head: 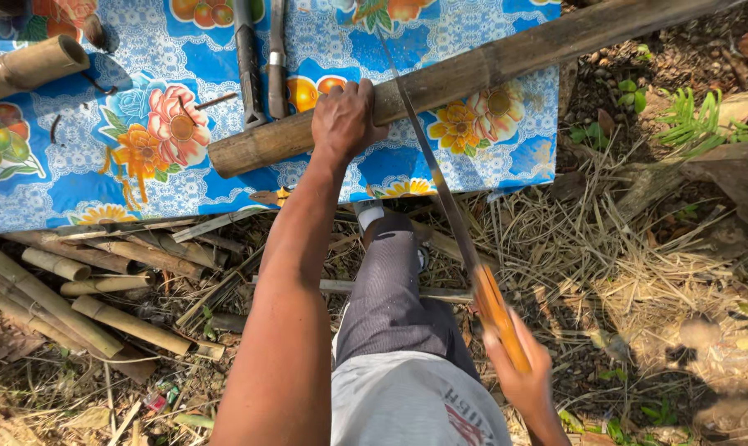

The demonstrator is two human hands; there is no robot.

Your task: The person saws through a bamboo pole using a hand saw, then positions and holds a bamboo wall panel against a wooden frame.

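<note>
Here the left hand (345, 122) clamps down over a long bamboo pole (440, 83), fingers wrapped over its top to pin it against the table's blue floral oilcloth (76, 177), presumably so it cannot roll under the blade. The right hand (518, 372) is closed around the orange handle of a handsaw (448, 206), whose thin blade crosses the pole just right of the holding hand, close to the table edge where the pole overhangs. Two dark-handled tools (258, 58) lie on the cloth behind the pole, and a short bamboo section (27, 66) sits far left. Below, cut bamboo lengths (68, 289) and dry straw litter the ground around the person's leg (390, 289).
</note>
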